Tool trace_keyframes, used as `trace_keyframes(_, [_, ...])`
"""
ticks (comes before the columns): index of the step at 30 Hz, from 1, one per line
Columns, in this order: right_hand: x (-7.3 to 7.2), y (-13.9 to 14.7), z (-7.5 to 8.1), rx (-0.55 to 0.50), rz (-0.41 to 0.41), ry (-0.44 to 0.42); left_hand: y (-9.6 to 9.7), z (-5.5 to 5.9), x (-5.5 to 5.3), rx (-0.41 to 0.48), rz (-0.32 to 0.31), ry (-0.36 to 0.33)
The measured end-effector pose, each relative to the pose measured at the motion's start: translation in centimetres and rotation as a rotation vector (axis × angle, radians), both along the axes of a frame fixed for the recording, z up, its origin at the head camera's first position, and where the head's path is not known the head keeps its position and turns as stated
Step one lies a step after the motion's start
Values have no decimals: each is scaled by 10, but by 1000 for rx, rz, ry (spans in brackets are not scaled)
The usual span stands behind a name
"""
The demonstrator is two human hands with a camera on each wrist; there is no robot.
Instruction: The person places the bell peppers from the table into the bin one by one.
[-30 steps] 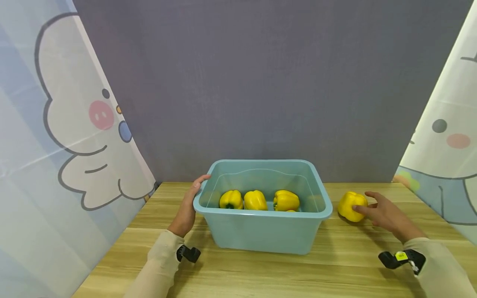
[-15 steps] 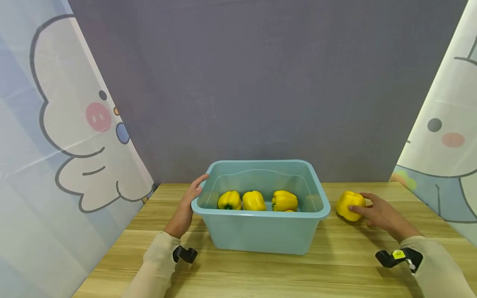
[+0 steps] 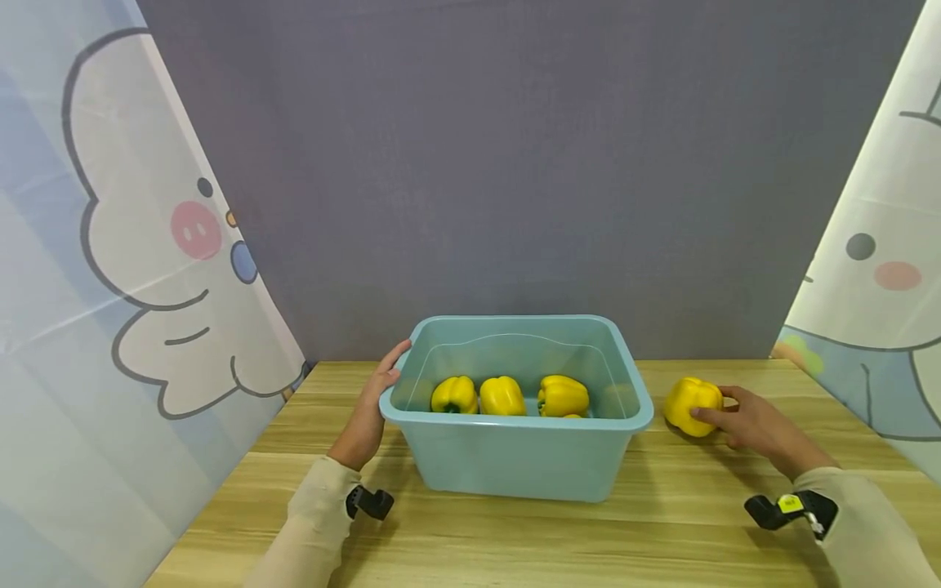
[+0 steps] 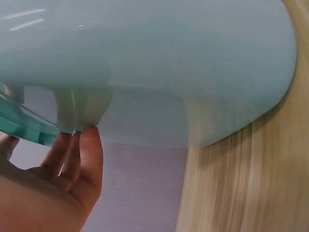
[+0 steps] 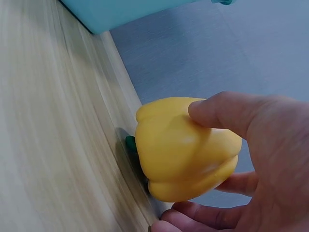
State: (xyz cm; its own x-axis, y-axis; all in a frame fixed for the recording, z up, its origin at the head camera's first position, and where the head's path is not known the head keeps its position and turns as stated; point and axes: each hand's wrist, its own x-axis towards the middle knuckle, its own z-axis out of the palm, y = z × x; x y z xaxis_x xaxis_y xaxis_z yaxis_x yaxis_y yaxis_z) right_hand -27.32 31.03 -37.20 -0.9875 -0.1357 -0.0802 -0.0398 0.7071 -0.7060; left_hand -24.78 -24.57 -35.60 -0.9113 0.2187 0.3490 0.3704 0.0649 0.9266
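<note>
A light blue plastic bin (image 3: 518, 457) stands on the wooden table, holding several yellow bell peppers (image 3: 503, 396). My left hand (image 3: 365, 416) grips its left rim. The left wrist view has the fingertips (image 4: 91, 137) against the outer wall just under the lip. To the bin's right, one more yellow bell pepper (image 3: 693, 407) is in my right hand (image 3: 760, 425). In the right wrist view my thumb (image 5: 207, 112) lies on the pepper's near side, with fingers round the far side. Its green stem (image 5: 130, 143) points down, close over the wood.
The wooden table (image 3: 470, 547) runs up to a grey backdrop (image 3: 478, 163). Cartoon-printed curtains flank it, one on the left (image 3: 147, 245) and one on the right (image 3: 882, 245). A black wrist camera (image 3: 790, 510) sits on each sleeve.
My right hand has moved slightly left, and its thumb and fingers have closed round the loose bell pepper. The left hand stays on the bin's rim. The head view has shifted a little.
</note>
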Motion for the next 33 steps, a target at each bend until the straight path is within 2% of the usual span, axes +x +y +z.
trace_keyframes(7, [0,0,-1,-5,-11,-1,1,-1,-2,0,18,-2])
trace_keyframes(33, [-1,-2,-7,-81,-20,-2,-1,0,-1,-10,19,-9])
